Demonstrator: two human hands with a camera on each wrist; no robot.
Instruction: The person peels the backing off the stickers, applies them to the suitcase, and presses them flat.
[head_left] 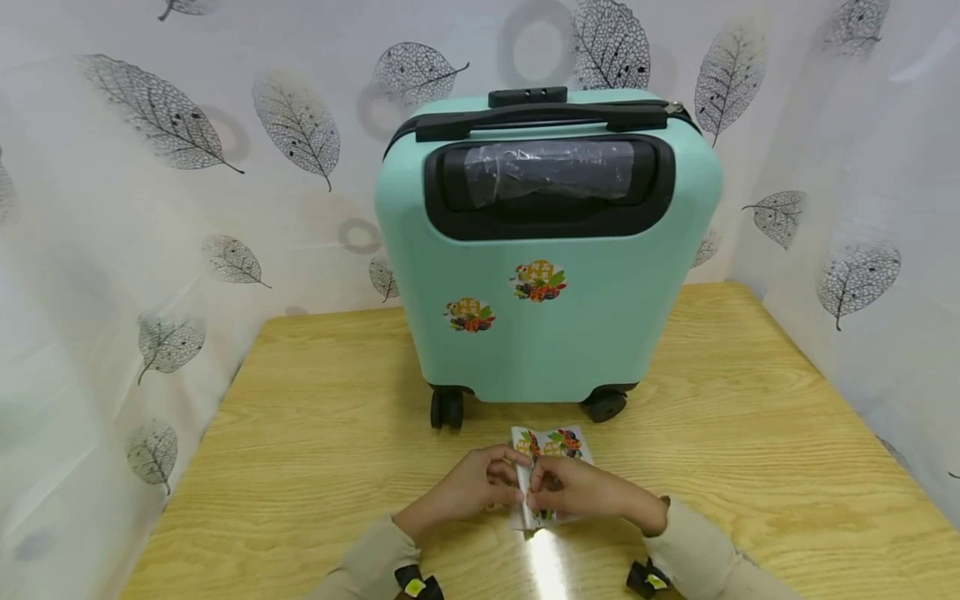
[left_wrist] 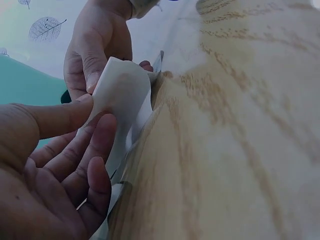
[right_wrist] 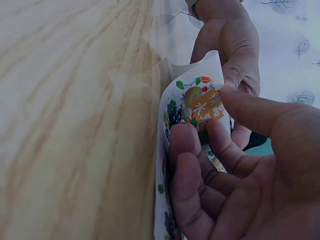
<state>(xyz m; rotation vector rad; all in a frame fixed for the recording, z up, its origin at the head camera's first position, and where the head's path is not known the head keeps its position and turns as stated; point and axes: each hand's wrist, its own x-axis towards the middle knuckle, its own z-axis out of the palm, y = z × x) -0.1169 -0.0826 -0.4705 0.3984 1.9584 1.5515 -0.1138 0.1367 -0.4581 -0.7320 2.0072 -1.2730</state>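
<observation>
A sheet of fruit stickers (head_left: 572, 440) lies on the table in front of the suitcase, its left part folded up. My left hand (head_left: 480, 487) pinches the fold between thumb and fingers; the left wrist view shows the sheet's plain white back (left_wrist: 125, 90) there. From the other side, my right hand (head_left: 573, 487) pinches the same raised edge, thumb tip close to the left thumb. A printed fruit sticker (right_wrist: 202, 105) with orange lettering faces the right fingers. Behind stands a mint-green suitcase (head_left: 585, 325) bearing two such stickers, one (head_left: 540, 281) higher and right of the other (head_left: 469, 315).
The suitcase stands upright on black wheels (head_left: 447, 408) on the wooden table (head_left: 322, 400). Its black handle (head_left: 540, 117) is on top, above a recess with plastic-wrapped grip (head_left: 551, 171). A leaf-patterned curtain (head_left: 315, 217) hangs behind and at both sides.
</observation>
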